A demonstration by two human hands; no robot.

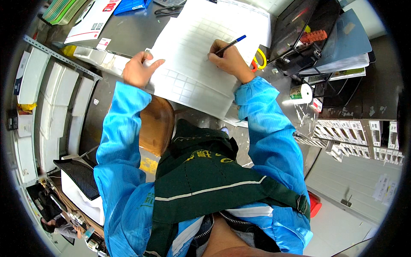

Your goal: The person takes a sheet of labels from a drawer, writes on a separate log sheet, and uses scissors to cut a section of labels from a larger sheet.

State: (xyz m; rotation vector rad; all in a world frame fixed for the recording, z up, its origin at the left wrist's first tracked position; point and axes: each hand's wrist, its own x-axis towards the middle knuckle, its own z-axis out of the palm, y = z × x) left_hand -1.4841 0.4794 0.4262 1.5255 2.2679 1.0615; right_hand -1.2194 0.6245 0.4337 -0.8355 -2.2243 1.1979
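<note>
A large white sheet ruled with a grid point(201, 55) lies on the grey desk point(137, 32). My right hand point(229, 60) grips a blue pen point(231, 44) with its tip on the sheet, near the sheet's right side. My left hand point(139, 68) rests on the sheet's left edge, fingers loosely curled, pressing the paper flat. Both forearms are in bright blue sleeves. A dark green strap harness hangs on my chest at the bottom of the view.
Yellow-handled scissors point(260, 60) lie just right of my right hand. A black wire file rack point(308, 38) with folders stands at right, a tape roll point(302, 93) below it. White boxes point(64, 94) line a shelf at left. A brown wooden stool point(156, 124) sits under the desk.
</note>
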